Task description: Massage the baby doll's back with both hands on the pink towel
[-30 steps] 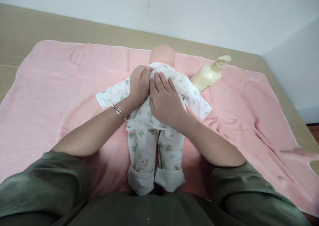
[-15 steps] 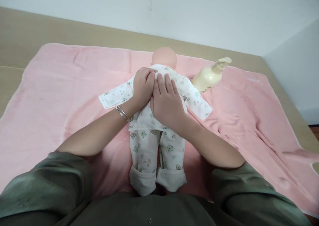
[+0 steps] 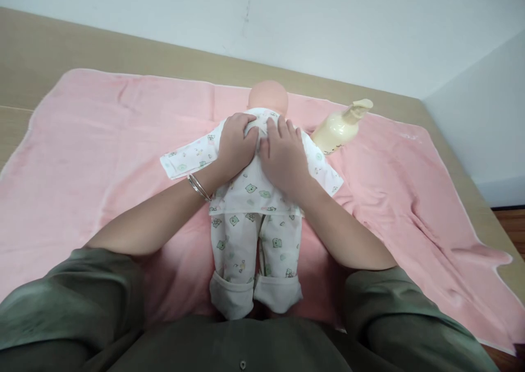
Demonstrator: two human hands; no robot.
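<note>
A baby doll (image 3: pixel 268 96) lies face down, its head toward the wall and its legs toward me. It wears a white printed top (image 3: pixel 257 191) and matching trousers (image 3: pixel 279 243) with turned-up cuffs. My left hand (image 3: pixel 238 145) rests flat on the left side of the doll's upper back, thumb out to the side. On the right side of the back lies my right hand (image 3: pixel 285 156), its fingers stretched toward the doll's shoulder. A narrow strip of the top shows between the hands. Neither hand holds anything.
Under the doll spreads a pink blanket (image 3: pixel 123 120) with creases at the right. A cream pump bottle (image 3: pixel 337 131) leans beside the doll's right-hand sleeve. The wooden tabletop (image 3: pixel 164 60) meets a white wall (image 3: pixel 143 11) at the back.
My hands were together at the middle of the doll's back, the right overlapping the left. Now they are apart, the right hand having shifted to the right.
</note>
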